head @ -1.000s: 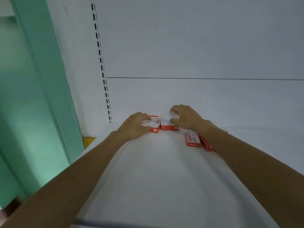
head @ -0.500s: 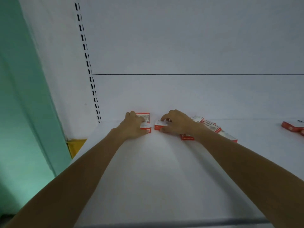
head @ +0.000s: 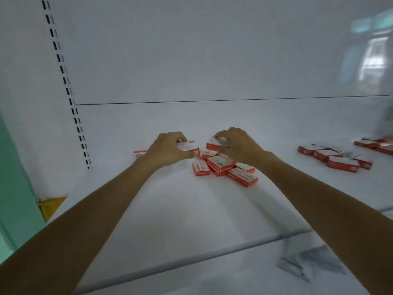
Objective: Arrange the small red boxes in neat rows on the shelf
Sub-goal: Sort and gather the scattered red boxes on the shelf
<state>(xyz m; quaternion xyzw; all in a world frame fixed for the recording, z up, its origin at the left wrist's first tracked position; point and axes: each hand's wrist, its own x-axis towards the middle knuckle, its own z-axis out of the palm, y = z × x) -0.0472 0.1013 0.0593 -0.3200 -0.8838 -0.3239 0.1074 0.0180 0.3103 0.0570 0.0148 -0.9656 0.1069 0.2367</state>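
Head view: at frame centre, the left hand (head: 168, 149) curls round one small red box (head: 190, 146). The right hand (head: 237, 145) pinches a second box (head: 212, 145) above the jumbled pile (head: 221, 165) on the shelf (head: 170, 209). This looks like gathering; next, each box likely needs setting square beside its neighbour.

Dim, soft, motion-blurred, wide-angle bowing.

Single head view, looking forward-down along shelf (head: 191, 220), close above both forearms.
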